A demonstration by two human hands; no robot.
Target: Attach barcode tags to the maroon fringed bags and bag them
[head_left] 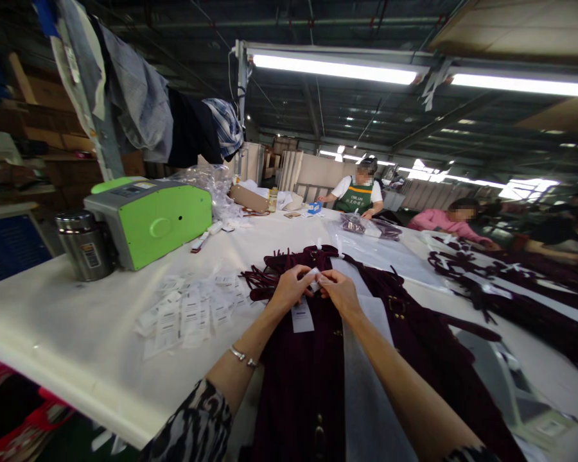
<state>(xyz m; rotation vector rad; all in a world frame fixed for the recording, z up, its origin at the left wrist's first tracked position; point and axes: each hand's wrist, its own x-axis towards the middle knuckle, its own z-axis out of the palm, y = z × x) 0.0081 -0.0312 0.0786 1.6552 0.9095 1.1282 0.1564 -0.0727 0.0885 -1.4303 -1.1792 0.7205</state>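
A dark maroon garment [313,359] lies stretched along the white table [77,321] in front of me. Both hands meet over its upper part. My left hand [291,287] and my right hand [340,290] pinch a small white piece [314,276] between their fingertips. Just below my left hand a white paper tag [302,316] hangs over the garment. A strip of translucent white paper [366,366] lies along the garment under my right forearm.
Several white tags [187,311] are spread on the table to the left. A green and grey machine [149,221] and a steel flask [84,247] stand at the far left. More maroon garments [486,282] lie to the right, where other people work.
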